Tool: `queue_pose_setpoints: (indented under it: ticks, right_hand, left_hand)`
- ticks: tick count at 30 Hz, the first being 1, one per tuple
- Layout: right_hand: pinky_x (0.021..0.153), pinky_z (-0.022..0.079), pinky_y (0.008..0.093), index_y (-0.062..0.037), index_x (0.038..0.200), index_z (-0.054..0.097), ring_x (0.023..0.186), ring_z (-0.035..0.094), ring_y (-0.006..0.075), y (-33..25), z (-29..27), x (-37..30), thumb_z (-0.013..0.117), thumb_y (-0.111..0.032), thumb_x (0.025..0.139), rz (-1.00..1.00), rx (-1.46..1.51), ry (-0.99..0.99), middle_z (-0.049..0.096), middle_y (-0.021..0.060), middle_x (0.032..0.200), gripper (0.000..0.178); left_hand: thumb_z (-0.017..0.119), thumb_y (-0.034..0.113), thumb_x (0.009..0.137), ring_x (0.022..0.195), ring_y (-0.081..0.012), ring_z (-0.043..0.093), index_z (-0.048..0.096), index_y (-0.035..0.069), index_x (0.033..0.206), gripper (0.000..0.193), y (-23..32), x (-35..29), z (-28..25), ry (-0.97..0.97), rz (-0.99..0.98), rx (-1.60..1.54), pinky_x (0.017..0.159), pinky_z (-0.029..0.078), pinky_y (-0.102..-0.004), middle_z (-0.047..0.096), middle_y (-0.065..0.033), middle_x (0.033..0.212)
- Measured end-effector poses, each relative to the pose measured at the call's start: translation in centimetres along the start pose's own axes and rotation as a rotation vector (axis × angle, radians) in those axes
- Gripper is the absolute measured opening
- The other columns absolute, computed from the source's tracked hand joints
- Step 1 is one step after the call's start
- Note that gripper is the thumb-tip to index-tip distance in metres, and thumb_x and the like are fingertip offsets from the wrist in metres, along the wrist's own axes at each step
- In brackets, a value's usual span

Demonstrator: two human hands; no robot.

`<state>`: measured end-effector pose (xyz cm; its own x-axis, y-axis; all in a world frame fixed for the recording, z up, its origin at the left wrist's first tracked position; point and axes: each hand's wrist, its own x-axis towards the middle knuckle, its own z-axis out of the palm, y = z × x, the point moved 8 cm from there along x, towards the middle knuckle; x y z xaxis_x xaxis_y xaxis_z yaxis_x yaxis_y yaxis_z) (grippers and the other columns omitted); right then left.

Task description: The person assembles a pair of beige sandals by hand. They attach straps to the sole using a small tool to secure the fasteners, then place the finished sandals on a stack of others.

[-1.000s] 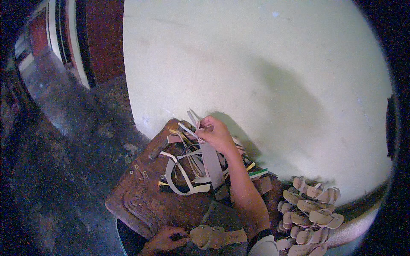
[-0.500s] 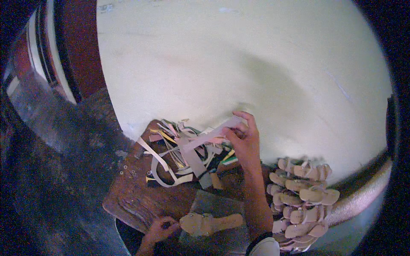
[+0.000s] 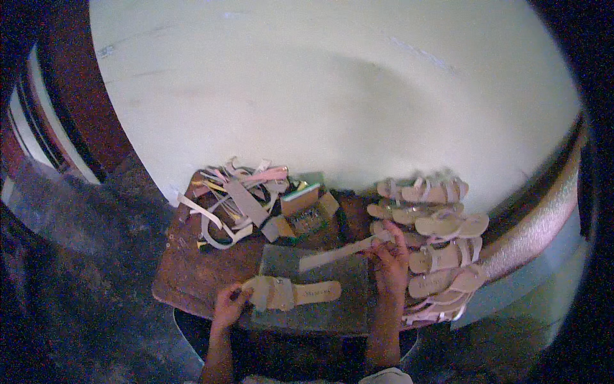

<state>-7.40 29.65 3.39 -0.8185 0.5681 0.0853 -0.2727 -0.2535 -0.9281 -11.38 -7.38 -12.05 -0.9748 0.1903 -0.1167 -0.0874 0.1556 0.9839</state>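
Observation:
A tan flat sandal (image 3: 310, 294) with pale straps lies on a grey slab (image 3: 348, 312) at the front of the wooden table. My left hand (image 3: 229, 306) is closed at the sandal's left end, with its fingertips on the edge there. To the right, my right hand (image 3: 390, 259) pinches one end of a long pale strip (image 3: 336, 254), which points left above the slab. Behind the slab, a small open cardboard box (image 3: 306, 221) holds small dark pieces I cannot make out.
Tangled strips (image 3: 246, 198) in several colours are heaped on the wooden table (image 3: 192, 272). Finished-looking sandals (image 3: 444, 259) are stacked at the right. A pale wall (image 3: 288, 96) rises behind the table, and dark floor (image 3: 96, 275) lies to the left.
My right hand has moved away from the strip heap, toward the right and nearer me, carrying the pale strip. The small box has come into sight. The whole view has shifted.

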Motion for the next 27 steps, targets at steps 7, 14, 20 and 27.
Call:
queue_pose_setpoints:
  ticks: [7,14,20,27]
  right_hand:
    - [0.073,0.052,0.0294,-0.0026,0.120,0.050,0.086,0.062,0.0175,3.5,-2.7,-4.9,0.060,-0.001,0.085,0.172,0.342,0.045,0.061,0.0083,0.096,0.037]
    - [0.080,0.050,0.0407,-0.0116,0.116,0.055,0.092,0.061,0.0207,8.2,-2.0,-8.0,0.063,-0.015,0.086,0.250,0.828,-0.181,0.063,0.0029,0.100,0.031]
    - [0.067,0.046,0.0339,-0.0172,0.100,0.058,0.082,0.056,0.0154,12.3,0.0,-11.5,0.062,-0.021,0.089,0.627,0.587,-0.051,0.059,-0.0032,0.090,0.013]
    - [0.070,0.048,0.0319,-0.0097,0.101,0.057,0.079,0.059,0.0133,9.8,1.2,-12.9,0.064,-0.017,0.088,0.507,-0.067,-0.244,0.062,0.0013,0.082,0.017]
  left_hand:
    - [0.065,0.018,0.086,0.059,-0.0077,0.053,0.065,0.004,0.082,0.014,5.1,-1.7,-2.6,0.152,0.008,-0.271,0.055,0.043,-0.0246,0.059,0.0018,0.070]
    - [0.061,0.012,0.085,0.064,-0.0077,0.055,0.064,0.002,0.084,0.011,7.7,-3.8,-4.8,0.226,0.152,-0.397,0.059,0.043,-0.0229,0.061,-0.0002,0.074]
    - [0.059,0.009,0.083,0.074,-0.0123,0.060,0.062,0.001,0.093,0.013,4.6,-3.7,-6.3,0.250,0.177,-0.564,0.065,0.047,-0.0253,0.066,-0.0059,0.088]
    - [0.060,0.006,0.081,0.070,-0.0106,0.057,0.062,0.003,0.084,0.005,8.5,-4.4,-4.8,0.156,0.194,-0.467,0.064,0.045,-0.0251,0.064,-0.0033,0.081]
